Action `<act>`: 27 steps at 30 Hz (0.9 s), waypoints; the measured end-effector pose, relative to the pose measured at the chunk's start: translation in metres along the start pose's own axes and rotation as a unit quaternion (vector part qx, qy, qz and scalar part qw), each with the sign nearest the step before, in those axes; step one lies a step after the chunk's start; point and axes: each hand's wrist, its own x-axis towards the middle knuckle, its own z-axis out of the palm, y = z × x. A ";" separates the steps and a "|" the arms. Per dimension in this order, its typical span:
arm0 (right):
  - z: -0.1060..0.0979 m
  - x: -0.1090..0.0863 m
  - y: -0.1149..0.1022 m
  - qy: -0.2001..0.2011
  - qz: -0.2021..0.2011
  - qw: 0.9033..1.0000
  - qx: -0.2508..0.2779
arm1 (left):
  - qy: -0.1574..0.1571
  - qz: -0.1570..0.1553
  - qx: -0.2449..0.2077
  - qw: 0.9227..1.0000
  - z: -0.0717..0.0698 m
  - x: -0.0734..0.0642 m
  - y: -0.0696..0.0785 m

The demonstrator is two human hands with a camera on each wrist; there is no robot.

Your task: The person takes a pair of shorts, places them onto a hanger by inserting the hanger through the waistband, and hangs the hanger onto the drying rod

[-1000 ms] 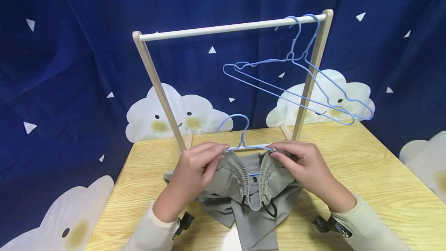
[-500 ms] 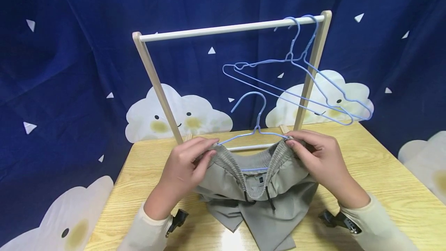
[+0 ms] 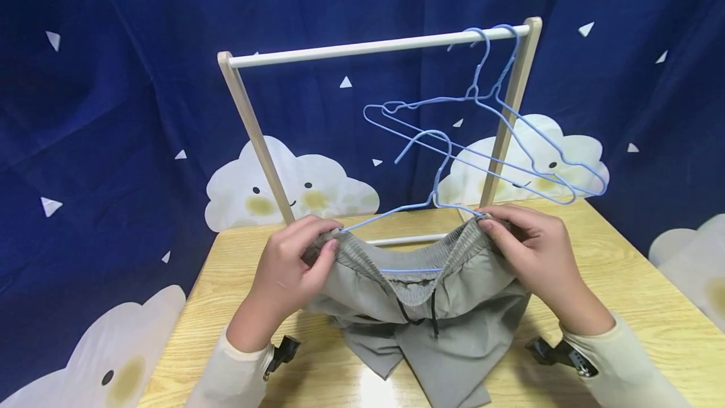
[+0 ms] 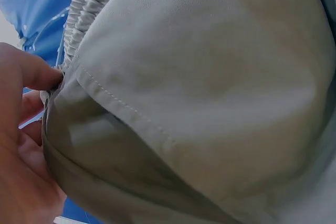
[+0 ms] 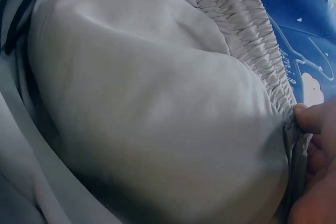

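Grey pants (image 3: 453,339) with a gathered elastic waistband and black drawstrings are held up in front of me, their legs drooping onto the table. A blue wire hanger (image 3: 391,211) sits inside the waist; its hook and shoulders rise above the band, and its lower bar crosses the opening. My left hand (image 3: 297,269) pinches the left end of the waistband, thumb in front. At the right end, my right hand (image 3: 535,254) pinches the band the same way, beside the hanger's shoulder. Both wrist views show the pants' fabric (image 4: 199,93) filling most of the picture, with the waistband (image 5: 252,35) gripped at its edge.
A wooden rack (image 3: 257,131) with a white top rail (image 3: 362,48) stands at the back of the table (image 3: 612,282). Two blue wire hangers (image 3: 491,101) hang near its right post. Behind is a dark blue curtain (image 3: 124,112) with clouds.
Both hands have moved apart, stretching the waistband wider. The hanger and pants have risen and shifted right, so more of the hanger's shoulders and lower bar shows.
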 end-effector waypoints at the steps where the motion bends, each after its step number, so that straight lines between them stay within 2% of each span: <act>1: 0.000 0.000 0.000 -0.001 0.001 1.000 0.002 | -0.004 -0.005 0.001 1.000 0.000 0.000 0.000; 6: 0.001 -0.001 -0.001 -0.010 0.007 1.000 0.016 | -0.035 -0.028 0.016 0.999 0.000 -0.002 0.002; 11: 0.004 -0.002 -0.002 -0.020 0.002 0.999 0.026 | -0.052 -0.023 0.046 0.997 0.005 -0.002 0.005; 17: 0.006 -0.004 -0.003 -0.028 -0.007 0.999 0.032 | -0.009 -0.018 0.062 0.998 0.013 -0.001 0.005; 27: 0.000 -0.001 -0.004 -0.049 -0.013 0.998 0.030 | 0.073 0.018 0.026 0.997 0.013 0.000 0.000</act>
